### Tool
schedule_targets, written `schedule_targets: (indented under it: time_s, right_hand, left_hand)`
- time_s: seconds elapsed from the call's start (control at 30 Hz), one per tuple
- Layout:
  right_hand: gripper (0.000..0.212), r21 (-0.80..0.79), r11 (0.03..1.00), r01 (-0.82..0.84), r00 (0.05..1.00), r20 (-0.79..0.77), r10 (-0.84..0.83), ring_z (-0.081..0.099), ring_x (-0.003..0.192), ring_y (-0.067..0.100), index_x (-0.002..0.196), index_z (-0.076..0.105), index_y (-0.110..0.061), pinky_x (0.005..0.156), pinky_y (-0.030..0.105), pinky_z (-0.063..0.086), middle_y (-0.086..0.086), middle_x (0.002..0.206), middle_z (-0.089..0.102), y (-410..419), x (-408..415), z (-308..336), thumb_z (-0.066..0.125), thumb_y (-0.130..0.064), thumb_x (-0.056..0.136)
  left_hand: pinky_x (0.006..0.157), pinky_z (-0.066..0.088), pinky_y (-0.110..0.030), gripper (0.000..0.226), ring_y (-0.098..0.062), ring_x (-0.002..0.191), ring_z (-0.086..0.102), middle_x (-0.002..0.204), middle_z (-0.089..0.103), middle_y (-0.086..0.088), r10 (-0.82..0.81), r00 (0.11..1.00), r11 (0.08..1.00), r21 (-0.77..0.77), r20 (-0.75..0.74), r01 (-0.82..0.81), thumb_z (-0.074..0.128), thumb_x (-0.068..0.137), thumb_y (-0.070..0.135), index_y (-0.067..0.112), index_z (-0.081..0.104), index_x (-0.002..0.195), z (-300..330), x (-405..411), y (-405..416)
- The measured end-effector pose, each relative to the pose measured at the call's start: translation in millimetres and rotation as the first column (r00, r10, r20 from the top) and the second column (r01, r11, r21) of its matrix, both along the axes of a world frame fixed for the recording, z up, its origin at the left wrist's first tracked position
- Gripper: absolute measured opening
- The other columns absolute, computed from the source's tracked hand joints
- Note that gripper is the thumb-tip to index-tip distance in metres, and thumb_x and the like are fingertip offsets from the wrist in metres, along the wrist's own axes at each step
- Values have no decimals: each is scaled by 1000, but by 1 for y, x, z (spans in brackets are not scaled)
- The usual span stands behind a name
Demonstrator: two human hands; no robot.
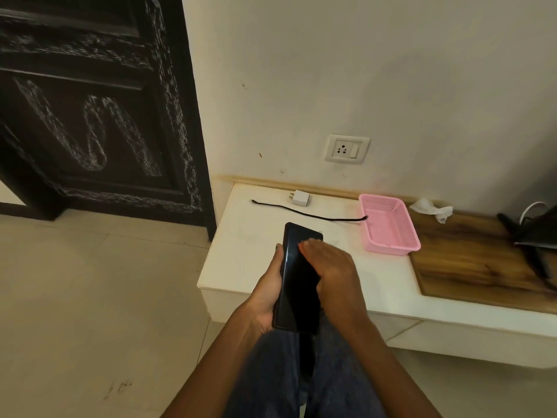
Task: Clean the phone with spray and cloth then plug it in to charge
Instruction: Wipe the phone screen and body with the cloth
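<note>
The left hand (266, 292) gripped the phone (300, 277) above the shelf's (241, 267) front edge, and the right hand (331, 267) lay flat on its screen. Charging wasn't started: adapter (301, 198) and cable (307, 214) sat unplugged near the back edge, socket (346, 148) empty. No spray visible.

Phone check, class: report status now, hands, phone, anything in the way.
Left hand grips phone; right hand flat on its screen. Cable and adapter loose on the shelf, wall socket empty. Nothing blocking.
</note>
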State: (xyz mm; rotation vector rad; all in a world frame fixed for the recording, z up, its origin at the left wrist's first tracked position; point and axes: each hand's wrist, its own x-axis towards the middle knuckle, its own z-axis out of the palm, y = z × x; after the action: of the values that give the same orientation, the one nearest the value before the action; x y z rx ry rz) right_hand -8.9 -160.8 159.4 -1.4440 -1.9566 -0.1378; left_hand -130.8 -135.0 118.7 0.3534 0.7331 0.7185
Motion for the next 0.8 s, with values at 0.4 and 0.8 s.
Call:
schedule_targets:
  time_s: [0.4, 0.8]
  right_hand:
    - [38, -115, 991, -65, 998, -20, 63, 68, 95, 35, 100, 71, 5, 84, 50, 53, 20, 100, 71, -2, -11, 2, 69, 18, 64]
    - [35, -140, 989, 40, 998, -34, -46, 63, 101, 37, 105, 68, 5, 90, 47, 50, 19, 107, 69, -3, -23, 5, 48, -7, 80]
  left_hand:
    - [73, 57, -30, 63, -24, 99, 69, 107, 72, -13, 5, 1000, 1000, -4, 16, -5, 46, 78, 70, 20, 75, 103, 3, 3, -4]
    - [74, 58, -29, 55, -21, 97, 70, 104, 74, -9, 22, 997, 1000, -9, 80, -22, 49, 82, 63, 19, 76, 100, 10, 5, -8]
